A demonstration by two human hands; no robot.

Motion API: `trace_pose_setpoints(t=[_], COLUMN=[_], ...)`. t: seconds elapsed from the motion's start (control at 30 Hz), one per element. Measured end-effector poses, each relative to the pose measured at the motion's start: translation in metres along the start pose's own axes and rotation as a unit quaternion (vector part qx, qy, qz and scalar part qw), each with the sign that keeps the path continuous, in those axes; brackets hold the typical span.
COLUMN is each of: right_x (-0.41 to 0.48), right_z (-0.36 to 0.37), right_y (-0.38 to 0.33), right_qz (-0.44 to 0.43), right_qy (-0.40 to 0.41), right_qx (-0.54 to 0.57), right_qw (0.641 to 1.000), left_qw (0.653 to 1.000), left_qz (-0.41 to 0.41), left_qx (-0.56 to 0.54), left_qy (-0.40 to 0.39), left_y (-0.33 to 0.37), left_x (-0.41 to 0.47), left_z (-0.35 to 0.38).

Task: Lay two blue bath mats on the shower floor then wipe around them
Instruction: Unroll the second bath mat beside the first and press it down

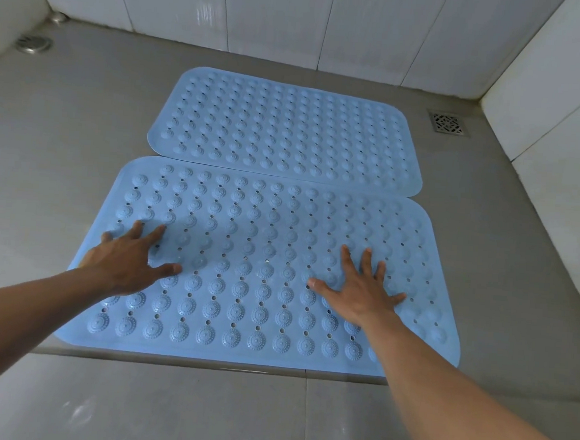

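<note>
My left hand (131,260) lies flat on the near mat (259,300), on its left part. The fingers are straight and spread wide, and they hold nothing. My right hand (359,286) lies flat on the same mat, on its right part. It is spread open too, with the thumb pointing in toward the middle. I cannot see how hard my palms push down, since the backs of my hands hide them.

This blue mat has round bumps and small holes all over. Its near edge comes right up to the lip (169,361) of the shower floor (65,118). My left arm covers some of the near left corner, and my right arm hides the near right corner.

The far mat (281,126) lies flat just behind it, closer to the white wall tiles (279,13). The two mats meet along their long edges. I cannot tell if one edge sits on top of the other or only touches it. The bumps on the far mat look soft and blurry.

A round drain (34,44) sits in the floor at the far left, well apart from the mats. A square drain (448,123) sits near the far mat's right end. There is a small metal thing (59,17) in the far left corner, too small for me to tell what it is.
</note>
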State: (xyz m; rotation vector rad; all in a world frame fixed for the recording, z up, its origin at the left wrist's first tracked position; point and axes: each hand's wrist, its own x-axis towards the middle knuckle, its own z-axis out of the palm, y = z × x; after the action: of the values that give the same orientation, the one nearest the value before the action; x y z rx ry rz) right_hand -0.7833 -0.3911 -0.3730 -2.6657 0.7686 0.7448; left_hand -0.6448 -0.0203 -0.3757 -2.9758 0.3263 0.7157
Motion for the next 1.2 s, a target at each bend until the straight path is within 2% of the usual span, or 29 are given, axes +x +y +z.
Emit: trace_pose_setpoints(t=[0.13, 0.27, 0.43, 0.53, 0.67, 0.77, 0.87, 1.03, 1.2], right_x=[0.005, 0.022, 0.054, 0.072, 0.100, 0.114, 0.120, 0.121, 0.120], right_z=[-0.006, -0.012, -0.014, -0.011, -0.003, 0.005, 0.010, 0.010, 0.013], right_y=[-0.020, -0.068, -0.143, -0.185, -0.217, -0.221, -0.223, -0.227, -0.229], right_qz=[-0.013, -0.078, -0.172, -0.214, -0.251, -0.280, -0.281, -0.264, -0.257], right_qy=[0.035, 0.059, 0.069, 0.062, 0.085, 0.142, 0.145, 0.141, 0.149], right_qx=[-0.025, -0.039, -0.055, -0.064, -0.070, -0.076, -0.094, -0.101, -0.083], right_qw=[0.999, 0.994, 0.981, 0.973, 0.962, 0.947, 0.944, 0.949, 0.951], left_qw=[0.999, 0.994, 0.991, 0.984, 0.978, 0.973, 0.968, 0.975, 0.983], left_qz=[-0.015, -0.025, -0.050, 0.011, 0.097, 0.107, 0.113, 0.135, 0.131], left_qx=[0.010, 0.067, 0.068, 0.073, 0.000, -0.070, -0.041, -0.055, -0.014], left_qy=[0.036, 0.083, 0.106, 0.165, 0.187, 0.192, 0.218, 0.167, 0.124], left_y=[0.000, -0.002, -0.009, -0.013, -0.023, -0.030, -0.031, -0.026, -0.025], left_x=[-0.001, 0.004, 0.028, 0.048, 0.085, 0.108, 0.122, 0.134, 0.138], left_z=[-0.003, -0.007, -0.017, -0.020, -0.028, -0.027, -0.023, -0.031, -0.025])
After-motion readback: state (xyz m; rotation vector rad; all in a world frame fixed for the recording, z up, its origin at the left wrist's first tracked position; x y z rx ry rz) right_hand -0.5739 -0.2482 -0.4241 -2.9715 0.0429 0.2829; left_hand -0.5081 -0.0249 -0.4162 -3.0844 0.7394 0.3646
